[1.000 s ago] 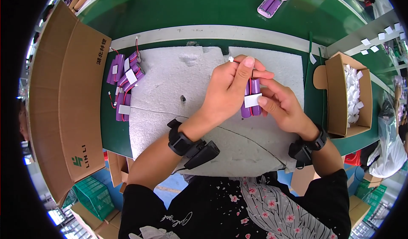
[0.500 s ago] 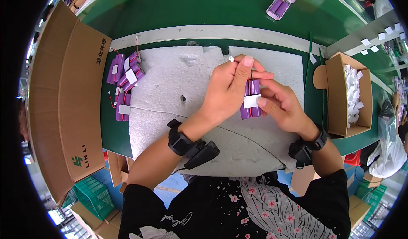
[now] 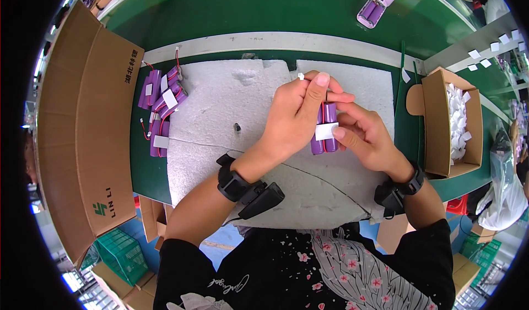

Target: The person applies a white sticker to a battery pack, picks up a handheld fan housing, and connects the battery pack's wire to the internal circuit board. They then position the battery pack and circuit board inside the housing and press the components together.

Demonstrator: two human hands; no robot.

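Note:
A purple two-cell battery pack (image 3: 332, 112) with a white label (image 3: 325, 131) and red wire stands in front of my chest over the foam pad (image 3: 209, 112). My right hand (image 3: 368, 139) pinches its right side, thumb on the label's edge. At the pack's upper end, my left hand (image 3: 295, 112) is closed, thumb and fingers pressed on the wires. A small white connector (image 3: 301, 76) sticks out beside the left fingers. Part of the pack and wire is hidden behind the left hand. Several similar purple packs (image 3: 160, 143) lie at the pad's left edge.
A tall cardboard box (image 3: 88, 139) stands at the left. On the right, a small open carton (image 3: 473, 139) holds many white pieces. White labels (image 3: 485, 63) stick to a grey rail there. Beyond the pale ledge (image 3: 231, 41), a lilac device (image 3: 377, 4) with purple cells lies on the green surface.
The lilac device at the far side has shifted a little to the right. Both my hands and the battery pack stay almost in place.

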